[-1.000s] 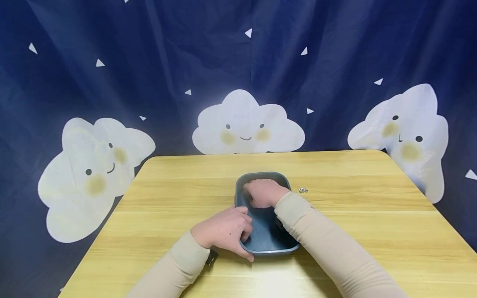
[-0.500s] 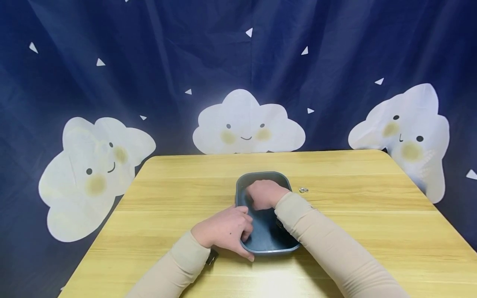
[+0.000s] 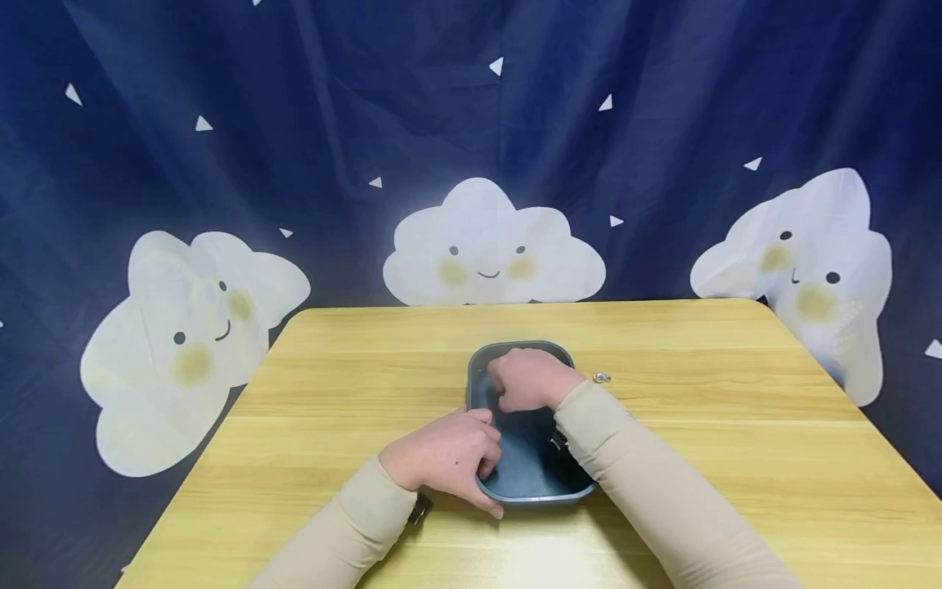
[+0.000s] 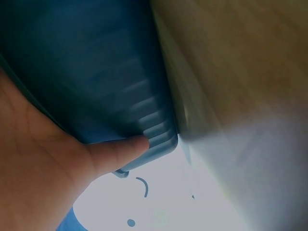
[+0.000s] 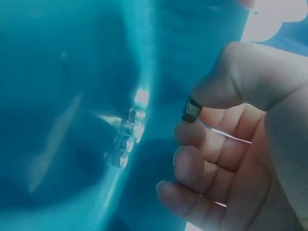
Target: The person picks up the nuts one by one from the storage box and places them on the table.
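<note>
A dark blue plastic bin (image 3: 526, 483) stands on the table. My left hand (image 3: 449, 458) grips its left rim, fingers curled over into the bin. In the left wrist view the thumb (image 4: 120, 154) lies along the bin's ribbed outer wall. My right hand (image 3: 531, 378) is down inside the bin, towards its far end. In the right wrist view its thumb and index finger pinch a small metal nut (image 5: 192, 110), and the other fingers are loosely curled. Beside it, several shiny little metal pieces (image 5: 127, 142), apparently nuts, lie in a row along the bottom of the bin's wall.
Small silvery metal pieces (image 3: 602, 378) lie on the wooden table (image 3: 353, 368) just right of the bin. A dark blue curtain (image 3: 434, 98) with white clouds hangs behind the table. Dark wrist cameras (image 3: 420, 509) sit under the sleeves.
My right hand has shifted slightly to the right and up within the bin. My left hand keeps its grip on the rim, and the bin stays in place.
</note>
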A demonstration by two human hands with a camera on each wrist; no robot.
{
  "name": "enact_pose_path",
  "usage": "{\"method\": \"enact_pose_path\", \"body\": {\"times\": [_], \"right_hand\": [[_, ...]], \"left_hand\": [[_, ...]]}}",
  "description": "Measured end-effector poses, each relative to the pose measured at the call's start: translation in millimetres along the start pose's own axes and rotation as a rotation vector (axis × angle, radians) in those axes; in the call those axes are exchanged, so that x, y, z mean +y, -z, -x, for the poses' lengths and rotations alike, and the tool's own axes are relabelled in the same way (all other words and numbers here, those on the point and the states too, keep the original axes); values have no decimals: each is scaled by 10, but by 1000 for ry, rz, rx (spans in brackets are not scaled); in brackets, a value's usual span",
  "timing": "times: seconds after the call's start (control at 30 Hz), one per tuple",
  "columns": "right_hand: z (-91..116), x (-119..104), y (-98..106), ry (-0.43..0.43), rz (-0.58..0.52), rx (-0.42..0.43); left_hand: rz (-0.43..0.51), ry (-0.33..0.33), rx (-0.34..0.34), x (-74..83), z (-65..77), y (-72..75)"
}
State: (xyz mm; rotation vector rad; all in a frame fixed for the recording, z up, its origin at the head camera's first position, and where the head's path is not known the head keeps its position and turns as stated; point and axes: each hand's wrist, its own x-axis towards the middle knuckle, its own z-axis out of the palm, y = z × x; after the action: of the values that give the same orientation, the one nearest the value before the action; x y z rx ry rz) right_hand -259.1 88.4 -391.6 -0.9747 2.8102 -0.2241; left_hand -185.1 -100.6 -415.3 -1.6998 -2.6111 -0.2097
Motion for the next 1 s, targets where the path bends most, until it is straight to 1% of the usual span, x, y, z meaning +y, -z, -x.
{"method": "enact_pose_path", "body": {"times": [0.2,0.33,0.53,0.63,0.77,1.0], "right_hand": [[84,41,143,-9,-5,64],[155,92,244,-7,-44,110],[336,190,423,-28,-87,166],[420,267,481,-46,-108,197],[503,386,488,-65,-126,236],[618,603,409,-109,-136,284]], "left_hand": [[-1,-17,9,-11,-1,-6],[1,-16,8,-11,-2,-5],[-4,-8,8,-5,-6,-11],[-12,-7,11,-6,-5,-14],[-21,3,5,-8,-1,-21],[-16,14,4,0,6,-19]]}}
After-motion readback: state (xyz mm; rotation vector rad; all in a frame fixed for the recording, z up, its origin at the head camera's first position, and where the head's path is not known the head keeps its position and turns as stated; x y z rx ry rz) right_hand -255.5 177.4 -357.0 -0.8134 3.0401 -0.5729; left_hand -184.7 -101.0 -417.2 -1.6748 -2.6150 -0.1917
